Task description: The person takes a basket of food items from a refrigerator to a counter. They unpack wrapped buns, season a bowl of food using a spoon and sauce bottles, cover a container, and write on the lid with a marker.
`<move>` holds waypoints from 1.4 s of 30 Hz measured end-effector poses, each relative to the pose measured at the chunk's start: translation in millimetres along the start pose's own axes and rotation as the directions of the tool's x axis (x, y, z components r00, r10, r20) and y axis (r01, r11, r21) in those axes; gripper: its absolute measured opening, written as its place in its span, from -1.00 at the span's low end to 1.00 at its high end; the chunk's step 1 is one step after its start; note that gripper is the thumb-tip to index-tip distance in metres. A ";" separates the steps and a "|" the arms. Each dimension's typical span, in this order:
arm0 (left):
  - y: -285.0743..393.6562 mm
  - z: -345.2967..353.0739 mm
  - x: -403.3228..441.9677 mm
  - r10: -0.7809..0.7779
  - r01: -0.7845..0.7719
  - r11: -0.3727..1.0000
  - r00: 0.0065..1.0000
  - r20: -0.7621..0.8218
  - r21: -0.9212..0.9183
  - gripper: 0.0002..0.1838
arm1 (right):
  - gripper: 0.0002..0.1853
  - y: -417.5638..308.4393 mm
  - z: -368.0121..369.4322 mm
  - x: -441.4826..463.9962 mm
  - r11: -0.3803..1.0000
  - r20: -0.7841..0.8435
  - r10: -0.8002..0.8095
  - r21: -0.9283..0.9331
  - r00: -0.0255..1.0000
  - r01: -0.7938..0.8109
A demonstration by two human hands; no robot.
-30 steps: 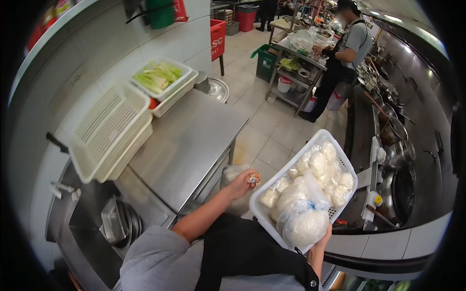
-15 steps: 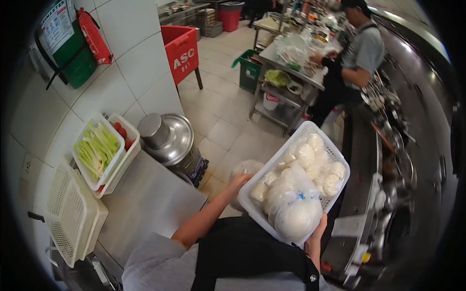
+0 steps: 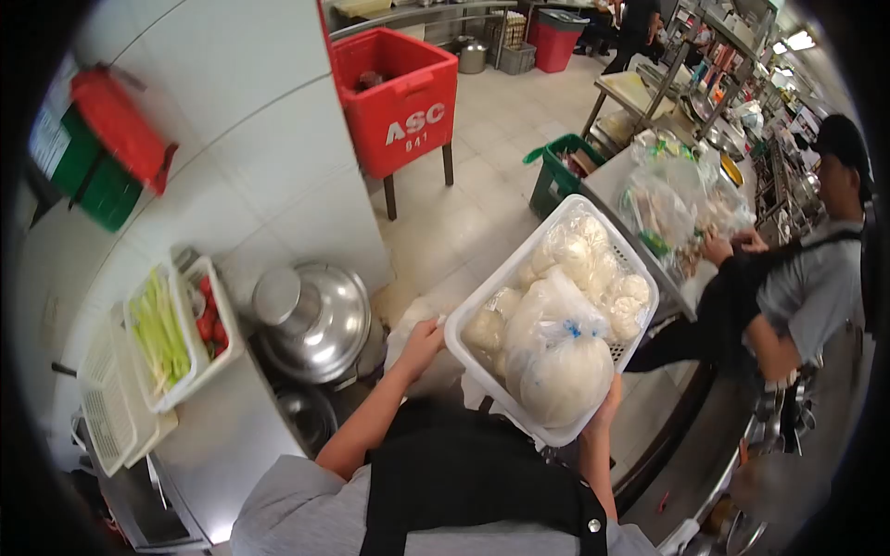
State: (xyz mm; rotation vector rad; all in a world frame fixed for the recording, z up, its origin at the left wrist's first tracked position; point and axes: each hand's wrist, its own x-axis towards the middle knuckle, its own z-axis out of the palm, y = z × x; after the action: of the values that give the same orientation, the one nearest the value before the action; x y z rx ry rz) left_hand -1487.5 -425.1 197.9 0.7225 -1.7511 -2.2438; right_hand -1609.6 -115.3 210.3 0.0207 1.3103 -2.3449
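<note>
A white perforated basket (image 3: 466,326) is tilted in front of my apron, its lower right side gripped by my right hand (image 3: 604,408). Inside lie several pale round lumps in clear plastic (image 3: 579,252), and on top of them a large knotted bag (image 3: 562,366) with a blue tie. My left hand (image 3: 424,341) is closed beside the basket's left edge, on the gathered top of a whitish plastic bag (image 3: 408,320) that hangs below. The contents of that hanging bag are partly hidden by my arm and apron.
Left, a steel counter (image 3: 227,435) holds baskets of green stalks (image 3: 159,335) and red vegetables (image 3: 211,324). Beyond it is a large lidded steel pot (image 3: 320,324). A red ASC bin (image 3: 399,116) stands ahead. At right, a co-worker (image 3: 807,287) handles bags on a steel table (image 3: 681,287).
The view has moved forward past the counter, bringing the red bin, pot and co-worker's table nearer. The basket stays in my right hand, and my left hand remains low beside it.
</note>
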 end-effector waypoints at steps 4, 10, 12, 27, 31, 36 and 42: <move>26.2 -21.3 109.0 -0.060 0.060 0.996 0.998 0.002 0.072 -0.70 | -0.51 -9.0 50.9 108.3 0.999 -0.092 0.025 0.034 0.995 -0.022; 96.6 -29.6 268.6 -0.123 0.123 0.992 0.992 0.028 -0.004 -0.70 | -0.48 -29.8 106.0 238.2 0.999 -0.178 -0.022 -0.044 0.984 0.014; 110.8 -26.3 326.4 -0.111 0.109 0.993 0.993 0.048 0.040 -0.70 | -0.47 -31.0 108.8 285.8 0.998 -0.202 -0.046 -0.058 0.978 0.035; 213.9 -25.0 739.0 -0.044 0.040 0.999 0.986 0.163 0.026 -0.69 | -0.55 -104.2 221.6 739.5 1.000 -0.144 -0.001 0.031 0.990 0.005; 236.8 -19.8 838.9 -0.048 0.047 0.999 0.997 0.059 0.026 -0.72 | -0.56 -104.2 241.2 858.1 0.998 -0.182 -0.016 0.051 0.983 0.026; 258.9 -25.8 963.3 0.183 -0.184 0.948 0.983 0.026 0.259 -0.81 | -0.60 -94.5 254.9 989.2 0.992 -0.209 -0.118 0.021 0.971 0.125; 305.3 -31.2 1096.7 -0.098 0.099 0.991 0.995 -0.017 0.088 -0.53 | -0.37 -120.5 320.5 1119.9 0.990 -0.115 0.097 0.112 0.989 -0.085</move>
State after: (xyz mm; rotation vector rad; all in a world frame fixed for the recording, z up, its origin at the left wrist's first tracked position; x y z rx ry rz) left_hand -2455.6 -1024.8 208.2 0.8580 -1.8576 -2.2297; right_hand -2597.7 -743.6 228.4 0.2541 1.2101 -2.3642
